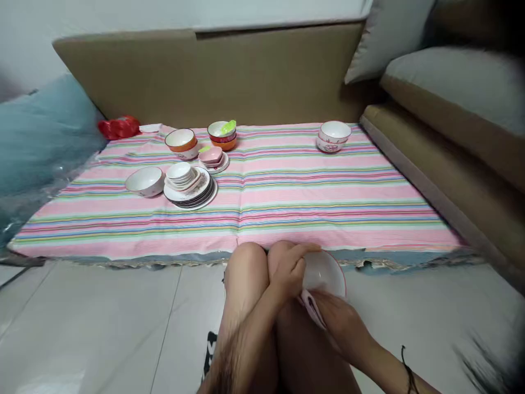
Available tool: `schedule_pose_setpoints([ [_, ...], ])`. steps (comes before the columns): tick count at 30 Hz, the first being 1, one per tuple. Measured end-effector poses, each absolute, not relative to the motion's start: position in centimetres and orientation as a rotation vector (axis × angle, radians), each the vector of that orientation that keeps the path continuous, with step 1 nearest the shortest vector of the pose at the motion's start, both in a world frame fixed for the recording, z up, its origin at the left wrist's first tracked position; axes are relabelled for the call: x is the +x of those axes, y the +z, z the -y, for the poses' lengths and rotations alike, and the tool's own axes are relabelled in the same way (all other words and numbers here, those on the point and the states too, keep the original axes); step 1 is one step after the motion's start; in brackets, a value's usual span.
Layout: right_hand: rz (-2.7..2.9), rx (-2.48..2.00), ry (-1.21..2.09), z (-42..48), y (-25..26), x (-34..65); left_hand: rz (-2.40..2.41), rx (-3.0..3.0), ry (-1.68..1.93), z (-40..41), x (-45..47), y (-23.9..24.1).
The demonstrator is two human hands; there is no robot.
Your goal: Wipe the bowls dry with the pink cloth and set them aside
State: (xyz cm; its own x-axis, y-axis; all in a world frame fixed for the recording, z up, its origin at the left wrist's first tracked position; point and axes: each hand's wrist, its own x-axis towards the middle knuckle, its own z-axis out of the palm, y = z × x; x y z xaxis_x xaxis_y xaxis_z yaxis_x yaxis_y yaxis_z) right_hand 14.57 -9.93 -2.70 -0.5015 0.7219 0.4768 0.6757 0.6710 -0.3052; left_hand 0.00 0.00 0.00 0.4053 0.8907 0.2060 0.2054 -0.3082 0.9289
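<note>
Along the left edge, a pale blue cushion (45,128) leans beside the striped cloth (287,191), with a crumpled red bag (118,127) at the cloth's far corner. Next comes a single white bowl (145,180), just beside a pile of dinner plates (203,183) topped with small white bowls (179,171). Behind these sit an orange-banded bowl (180,138) nested in another, some pink dishes (210,156) on small plates, and a stack of orange-red bowls (222,137) holding a lime-green piece (228,127).

Nearer and right of these, the person's bare knees (247,260) meet the cloth's front edge. On the right knee lies the left hand (290,269), its fingers curled over the left rim of a red-rimmed bowl (322,271). That bowl lies to the right of the left hand and just beyond the right hand, its mouth facing up toward the person; being round, it has no long axis. Both hands are at it, so neither is clearly nearer. A folded pink rag (312,309) slants from the bowl's near side down to the right, gripped by the right hand (338,317), whose blurred fingertips cannot be made out. Farther off stands a pair of floral bowls (334,133), well apart from both hands.
</note>
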Motion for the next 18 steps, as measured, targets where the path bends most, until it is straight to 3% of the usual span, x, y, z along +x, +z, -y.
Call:
schedule_pose_setpoints([
  [8, 2.247, -1.094, 0.076, 10.7, -3.0, 15.2, -0.967, 1.513, 0.961, 0.7, 0.6, 0.5],
  [11, 2.077, -1.182, 0.232, 10.9, -3.1, 16.0, -0.878, 1.223, 1.026, 0.6, 1.0, 0.5],
  [15, 1.246, -1.503, 0.803, 10.9, -3.3, 17.6, -0.83, 1.002, 1.134, 0.7, -0.5, -0.5],
  [18, 0.595, -1.411, 0.971, 10.8, -3.1, 19.3, -0.917, 1.021, 1.174, 1.6, -3.1, -1.8],
])
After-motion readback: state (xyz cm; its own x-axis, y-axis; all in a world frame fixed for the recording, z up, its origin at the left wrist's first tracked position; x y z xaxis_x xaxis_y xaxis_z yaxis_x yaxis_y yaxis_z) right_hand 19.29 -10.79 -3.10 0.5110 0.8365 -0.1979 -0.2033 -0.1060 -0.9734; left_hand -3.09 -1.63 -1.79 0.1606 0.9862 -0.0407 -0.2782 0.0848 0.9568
